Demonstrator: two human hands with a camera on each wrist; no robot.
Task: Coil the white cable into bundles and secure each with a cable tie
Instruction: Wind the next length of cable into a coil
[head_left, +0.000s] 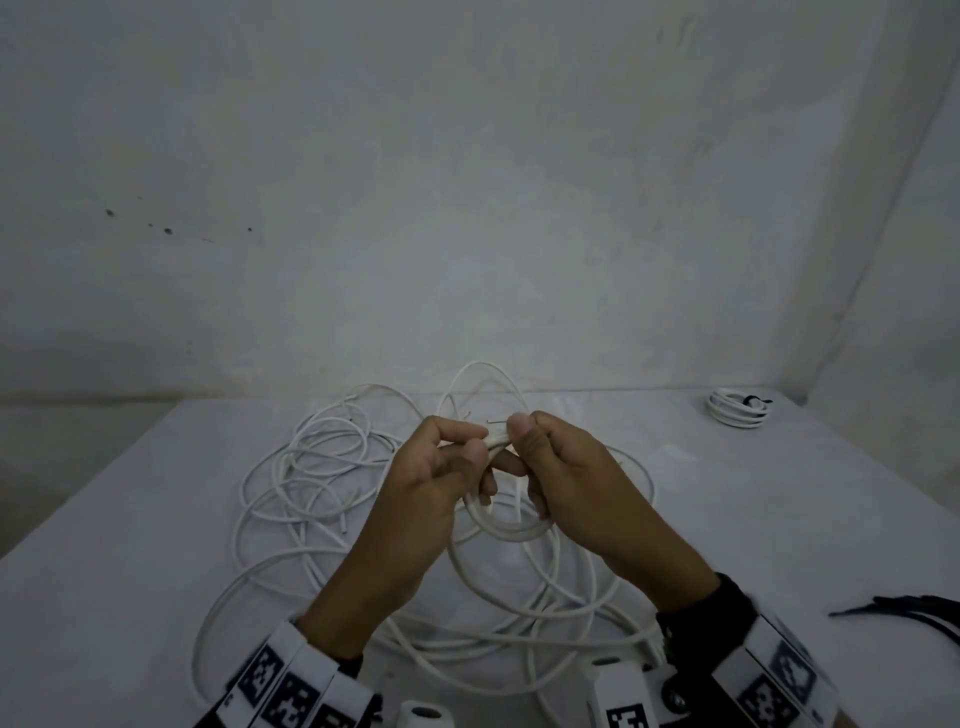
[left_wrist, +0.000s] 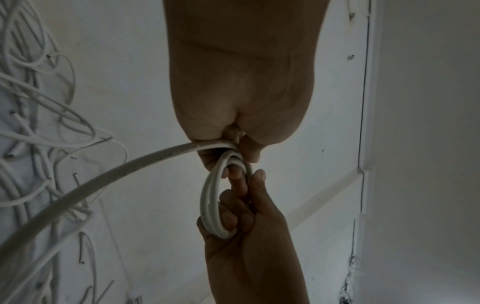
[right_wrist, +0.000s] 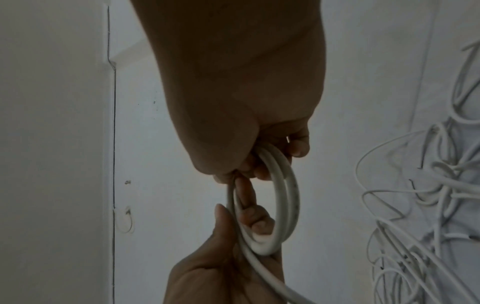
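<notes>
Left hand (head_left: 415, 486): raised over the middle of the worktop (head_left: 104, 545), fingers (left_wrist: 235, 171) curled round the small coil, thumb pressed on its top strands.
Right hand (head_left: 566, 478): facing the left hand and touching it, thumb and fingers (right_wrist: 249, 170) pinching the same coil from the right side.
Small coil (head_left: 501, 525): a few turns of white cable held between both hands, above the worktop; in the left wrist view the loops (left_wrist: 213, 197) pass round fingers of both hands.
Trailing strand (left_wrist: 103, 176): runs from the coil at the left hand down toward the loose heap.
Loose white cable (head_left: 311, 467): a tangle of loops spread across the worktop under and to the left of the hands, some cut ends showing.
Finished bundle (head_left: 737, 409): a tight white coil with a dark tie round it, at the far right corner of the worktop, well apart from the hands.
Cable ties (head_left: 904, 610): dark thin strips lying at the near right edge, just beside the right wrist.
Wall (head_left: 467, 182): plain and pale, behind the worktop.
</notes>
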